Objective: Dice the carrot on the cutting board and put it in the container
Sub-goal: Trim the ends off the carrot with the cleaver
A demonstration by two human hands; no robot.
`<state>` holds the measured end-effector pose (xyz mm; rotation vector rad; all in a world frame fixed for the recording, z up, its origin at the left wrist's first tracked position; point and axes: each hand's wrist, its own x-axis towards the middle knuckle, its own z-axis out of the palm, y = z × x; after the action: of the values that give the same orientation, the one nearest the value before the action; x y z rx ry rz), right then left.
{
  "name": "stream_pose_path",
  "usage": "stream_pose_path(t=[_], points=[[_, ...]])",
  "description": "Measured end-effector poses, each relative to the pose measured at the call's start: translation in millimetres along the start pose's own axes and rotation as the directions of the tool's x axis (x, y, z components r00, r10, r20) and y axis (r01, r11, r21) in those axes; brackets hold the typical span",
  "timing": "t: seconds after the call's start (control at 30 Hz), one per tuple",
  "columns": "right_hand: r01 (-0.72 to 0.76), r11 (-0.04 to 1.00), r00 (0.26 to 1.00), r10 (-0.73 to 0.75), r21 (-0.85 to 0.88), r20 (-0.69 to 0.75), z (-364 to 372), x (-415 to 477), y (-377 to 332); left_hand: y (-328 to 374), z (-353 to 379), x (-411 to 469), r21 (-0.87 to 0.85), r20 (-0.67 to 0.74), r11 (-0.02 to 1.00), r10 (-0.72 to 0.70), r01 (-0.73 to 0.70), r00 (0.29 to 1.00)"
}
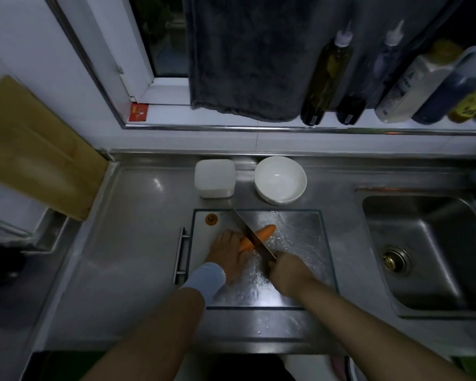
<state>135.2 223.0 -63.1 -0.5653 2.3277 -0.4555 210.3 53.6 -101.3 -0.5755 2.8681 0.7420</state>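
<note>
Bare forearms, one cuff.
A pale blue cuff [207, 281] wrapped the wrist just behind the left hand [227, 251] grip; both forearms were bare.

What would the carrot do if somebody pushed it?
The carrot looks round and tapered, so it would probably roll in a curve. The cutting board looks wet and shiny, so it may slide too.

Carrot [265, 232] end beneath left hand [228, 251]
</note>
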Motion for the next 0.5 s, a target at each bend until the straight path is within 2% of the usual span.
stream_pose_path(t=[0.1,0.27,0.37,0.5], points=[[-0.008,1.0,1.0,0.009,0.016,-0.007,-4,-4,-2,2,-4,-9,-0.172,-0.051,0.983,-0.073,0.064,0.996],[-0.008,0.999,1.0,0.009,0.038,-0.019,-1,-14,0,-2,-6,-36,-0.514,-0.122,0.85,-0.206,0.116,0.971],[0.002,0.999,1.0,-0.001,0.05,-0.015,5,-19,-2,-9,-8,-52,-0.548,-0.147,0.834,-0.177,0.069,0.973],[0.021,0.999,1.0,-0.021,0.031,-0.004,11,-23,-10,-24,-5,-61,-0.445,-0.164,0.895,-0.123,0.038,0.979]])
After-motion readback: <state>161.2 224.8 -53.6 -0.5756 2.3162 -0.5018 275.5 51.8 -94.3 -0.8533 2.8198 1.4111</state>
